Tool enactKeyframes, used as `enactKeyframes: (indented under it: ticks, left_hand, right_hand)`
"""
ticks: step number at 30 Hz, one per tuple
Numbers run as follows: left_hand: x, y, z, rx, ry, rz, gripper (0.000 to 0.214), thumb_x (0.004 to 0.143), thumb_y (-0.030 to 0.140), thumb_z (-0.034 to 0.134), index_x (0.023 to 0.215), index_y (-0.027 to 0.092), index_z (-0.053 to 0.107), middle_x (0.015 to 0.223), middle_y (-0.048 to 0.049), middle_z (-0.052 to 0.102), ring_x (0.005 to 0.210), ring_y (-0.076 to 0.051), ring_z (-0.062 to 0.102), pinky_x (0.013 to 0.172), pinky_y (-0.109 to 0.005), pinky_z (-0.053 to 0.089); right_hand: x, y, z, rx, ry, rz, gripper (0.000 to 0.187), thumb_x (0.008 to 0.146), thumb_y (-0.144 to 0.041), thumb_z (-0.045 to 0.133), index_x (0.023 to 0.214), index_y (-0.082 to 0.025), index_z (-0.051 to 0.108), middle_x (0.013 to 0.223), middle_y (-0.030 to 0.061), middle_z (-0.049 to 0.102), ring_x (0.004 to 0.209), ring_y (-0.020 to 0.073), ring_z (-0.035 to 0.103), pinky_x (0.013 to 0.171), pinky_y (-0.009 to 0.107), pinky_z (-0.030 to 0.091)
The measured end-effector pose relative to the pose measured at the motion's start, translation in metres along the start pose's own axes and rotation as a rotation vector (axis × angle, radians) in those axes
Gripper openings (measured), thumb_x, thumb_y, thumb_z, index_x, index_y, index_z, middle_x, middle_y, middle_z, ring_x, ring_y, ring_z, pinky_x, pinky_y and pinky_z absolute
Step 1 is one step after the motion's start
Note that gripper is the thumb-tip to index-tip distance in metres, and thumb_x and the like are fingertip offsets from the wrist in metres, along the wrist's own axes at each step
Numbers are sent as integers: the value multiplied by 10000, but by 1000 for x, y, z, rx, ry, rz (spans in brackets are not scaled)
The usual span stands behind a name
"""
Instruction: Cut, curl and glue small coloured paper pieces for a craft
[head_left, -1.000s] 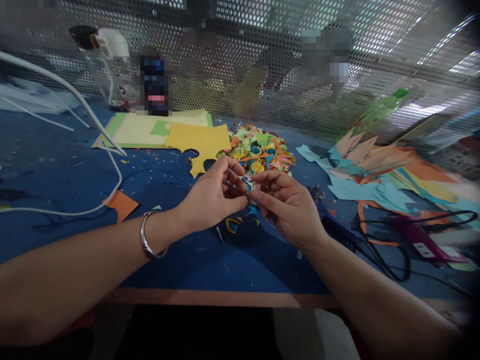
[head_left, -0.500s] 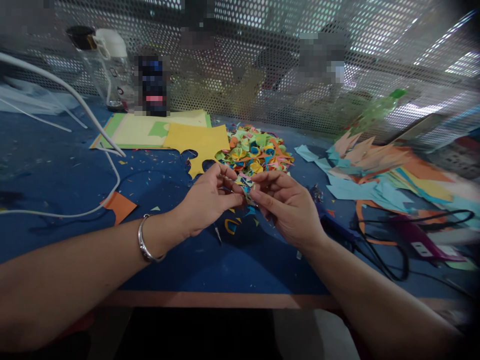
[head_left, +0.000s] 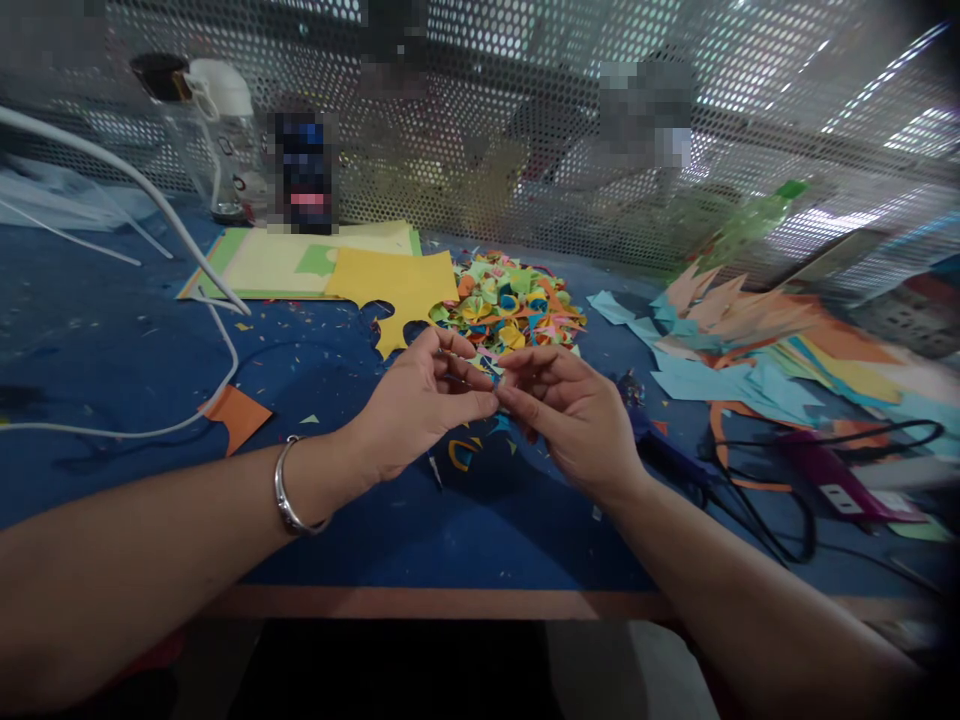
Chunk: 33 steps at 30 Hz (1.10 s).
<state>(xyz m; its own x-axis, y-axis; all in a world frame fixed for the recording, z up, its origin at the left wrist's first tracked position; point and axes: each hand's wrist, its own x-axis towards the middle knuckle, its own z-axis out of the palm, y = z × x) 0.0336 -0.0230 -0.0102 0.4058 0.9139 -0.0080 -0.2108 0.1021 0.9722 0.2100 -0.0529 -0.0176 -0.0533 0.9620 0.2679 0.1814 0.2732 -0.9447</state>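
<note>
My left hand [head_left: 424, 400] and my right hand [head_left: 574, 415] meet above the blue table [head_left: 112, 350], fingertips pinched together on a small folded piece of coloured paper [head_left: 491, 375]. Most of that piece is hidden by my fingers. A silver bangle [head_left: 285, 490] circles my left wrist. Just beyond my hands lies a heap of small coloured paper pieces [head_left: 510, 300]. A few curled scraps [head_left: 461, 452] rest on the table under my hands.
Yellow and green paper sheets [head_left: 322, 262] lie at the back left, with a clear bottle [head_left: 217, 130] behind them. A white cable [head_left: 150, 300] crosses the left side. Cut paper offcuts [head_left: 757, 340], black cords [head_left: 780, 500] and a purple tool [head_left: 840, 470] fill the right. A perforated metal screen [head_left: 525, 120] closes the back.
Both hands stayed together on the paper piece and shifted slightly; the fingers closed further over it, so less of it shows.
</note>
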Motion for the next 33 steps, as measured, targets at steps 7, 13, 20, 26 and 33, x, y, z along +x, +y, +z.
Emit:
enactKeyframes:
  ticks: [7,13,20,26,33]
  left_hand:
    - [-1,-3,-3,106,-61,105,473,673,105,759,1010,196,439,838,7,639,745,-115,641,708,-288,530]
    - [-2,-2,-2,145,-73,168,479,666,119,758,1007,206,433,852,9,616,766,-118,644,701,-275,539]
    - [-3,0,0,195,-73,239,443,672,76,718,972,215,423,840,19,605,752,-105,630,698,-261,541]
    - [-6,2,1,229,-105,318,423,715,60,678,982,219,391,853,23,582,754,-102,641,703,-255,554]
    - [-8,0,1,318,-110,390,406,753,69,651,1020,226,388,891,14,553,776,-111,641,718,-268,568]
  right_hand:
    - [0,0,3,15,-6,12,274,819,-362,771,1024,-220,655,733,-21,621,502,84,515,415,224,408]
    - [0,-1,2,31,-20,26,290,815,-358,773,1035,-219,646,760,-24,610,505,74,506,420,218,391]
    - [0,0,1,32,-28,33,348,795,-364,792,1073,-223,638,818,-8,644,506,80,525,412,221,428]
    - [-1,1,1,96,-54,62,336,827,-355,767,1095,-217,618,842,-8,657,488,64,542,410,203,449]
    - [0,1,0,116,-72,44,338,829,-326,767,1113,-220,615,854,-21,640,482,56,553,400,195,457]
